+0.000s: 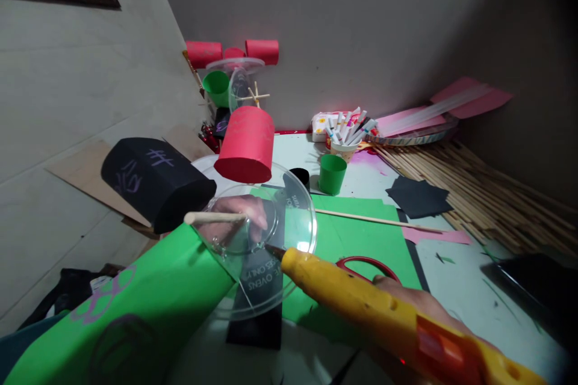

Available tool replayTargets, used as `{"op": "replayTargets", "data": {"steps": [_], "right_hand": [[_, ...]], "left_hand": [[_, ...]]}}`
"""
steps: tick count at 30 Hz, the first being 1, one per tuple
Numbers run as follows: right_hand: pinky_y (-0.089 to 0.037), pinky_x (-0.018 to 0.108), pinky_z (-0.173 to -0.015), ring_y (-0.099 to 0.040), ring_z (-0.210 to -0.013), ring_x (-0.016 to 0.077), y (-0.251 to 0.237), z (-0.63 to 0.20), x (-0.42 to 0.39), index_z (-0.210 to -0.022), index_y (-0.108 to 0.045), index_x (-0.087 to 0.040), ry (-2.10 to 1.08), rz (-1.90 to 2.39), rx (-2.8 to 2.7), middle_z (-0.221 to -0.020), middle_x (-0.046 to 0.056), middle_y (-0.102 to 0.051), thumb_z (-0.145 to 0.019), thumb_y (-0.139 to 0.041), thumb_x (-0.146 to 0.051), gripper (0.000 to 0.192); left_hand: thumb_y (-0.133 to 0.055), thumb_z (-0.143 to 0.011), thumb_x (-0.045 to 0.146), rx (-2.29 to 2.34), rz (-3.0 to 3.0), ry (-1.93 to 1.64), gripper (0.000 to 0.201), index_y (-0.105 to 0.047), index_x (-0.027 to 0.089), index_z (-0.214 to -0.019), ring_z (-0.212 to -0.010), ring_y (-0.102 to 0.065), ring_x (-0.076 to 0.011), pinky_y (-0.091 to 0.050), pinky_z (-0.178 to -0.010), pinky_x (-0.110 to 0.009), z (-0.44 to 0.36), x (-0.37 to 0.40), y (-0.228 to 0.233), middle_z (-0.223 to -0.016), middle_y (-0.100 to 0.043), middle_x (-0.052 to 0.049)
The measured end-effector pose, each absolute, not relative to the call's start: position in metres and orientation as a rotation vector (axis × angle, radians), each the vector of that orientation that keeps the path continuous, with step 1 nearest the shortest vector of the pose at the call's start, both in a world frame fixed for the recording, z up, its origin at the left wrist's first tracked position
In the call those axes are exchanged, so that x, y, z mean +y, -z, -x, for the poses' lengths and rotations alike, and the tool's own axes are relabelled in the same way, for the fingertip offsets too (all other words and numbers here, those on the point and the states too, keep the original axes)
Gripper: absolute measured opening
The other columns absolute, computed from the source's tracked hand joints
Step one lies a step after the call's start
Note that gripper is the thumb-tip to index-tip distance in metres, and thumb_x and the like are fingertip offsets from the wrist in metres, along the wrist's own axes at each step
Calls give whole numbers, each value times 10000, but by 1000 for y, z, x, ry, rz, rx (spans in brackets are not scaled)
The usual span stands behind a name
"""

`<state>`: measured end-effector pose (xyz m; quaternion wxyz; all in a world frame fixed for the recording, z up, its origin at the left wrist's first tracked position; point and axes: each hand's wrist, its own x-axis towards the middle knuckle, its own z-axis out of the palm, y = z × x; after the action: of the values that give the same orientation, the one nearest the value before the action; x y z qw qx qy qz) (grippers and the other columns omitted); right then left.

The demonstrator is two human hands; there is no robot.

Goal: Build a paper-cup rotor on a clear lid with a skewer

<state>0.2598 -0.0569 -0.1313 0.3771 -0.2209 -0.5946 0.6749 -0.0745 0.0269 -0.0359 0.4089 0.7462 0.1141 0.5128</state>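
Glue gun (361,298), yellow, sits in the right hand (419,307), fingers closed round the grip near bottom right; nozzle tip points at the clear plastic lid (271,240) held up in front of the person, above the tabletop (456,289). Left hand (246,216) is seen thru the plastic, fingers pinched on a wooden dowel (212,217) w/ a smaller clear cup-like piece at the lid's centre; exact grip is blurred by the plastic. Green, black & red paper cylinders hang around it, apparently part of one assembly.

Handling, as a guess: lid looks thin, light, springy & slippery, prob. warps under hot glue, so best held by the rim or the dowel, away from the nozzle. Paper cylinders crush easily. Dowel is stiff but thin.

Surface: pale tabletop covered w/ green paper sheet (361,234), red-handled scissors (368,264), a long stick, black paper scraps, green cup (332,173), tub of markers (345,132). Bundle of sticks lies along the right edge. Room: grey wall behind, pale panelled wall at left, dim lighting.
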Motion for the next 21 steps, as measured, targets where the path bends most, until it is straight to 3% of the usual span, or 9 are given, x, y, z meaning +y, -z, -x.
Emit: {"op": "replayTargets", "data": {"steps": [3, 8, 14, 21], "right_hand": [[-638, 320, -870, -723, -1140, 206, 125, -264, -48, -1472, -510, -558, -1660, 610, -1449, -1282, -57, -738, -1071, -335, -442, 453], [-630, 323, -797, -742, -1018, 262, 112, -254, -46, -1352, -658, -481, -1545, 669, -1522, -1116, -13, -769, -983, -510, -489, 398], [-598, 264, -692, -723, -840, 222, 96, -238, -50, -1222, -721, -391, -1339, 809, -1671, -1002, 11, -744, -989, -477, -435, 341], [-610, 336, -898, -703, -994, 258, 77, -241, -44, -1273, -703, -370, -1484, 892, -1733, -1171, 20, -736, -1036, -400, -402, 386]], "left_hand": [[-571, -1040, 297, 256, -1885, -1314, 224, -722, 137, -1000, -612, -626, -106, -527, -599, -243, 73, 28, 38, -695, -638, 37], [-582, -1035, 292, 210, -1858, -1347, 201, -704, 133, -1020, -628, -631, -112, -550, -610, -260, 72, 29, 41, -740, -658, 25], [-595, -1028, 318, 224, -1859, -1277, 213, -703, 134, -1045, -660, -652, -123, -570, -644, -282, 77, 29, 41, -767, -671, 16], [-571, -1037, 346, 198, -1852, -1277, 249, -700, 135, -1058, -672, -647, -126, -555, -625, -274, 79, 33, 47, -778, -666, 8]]}}
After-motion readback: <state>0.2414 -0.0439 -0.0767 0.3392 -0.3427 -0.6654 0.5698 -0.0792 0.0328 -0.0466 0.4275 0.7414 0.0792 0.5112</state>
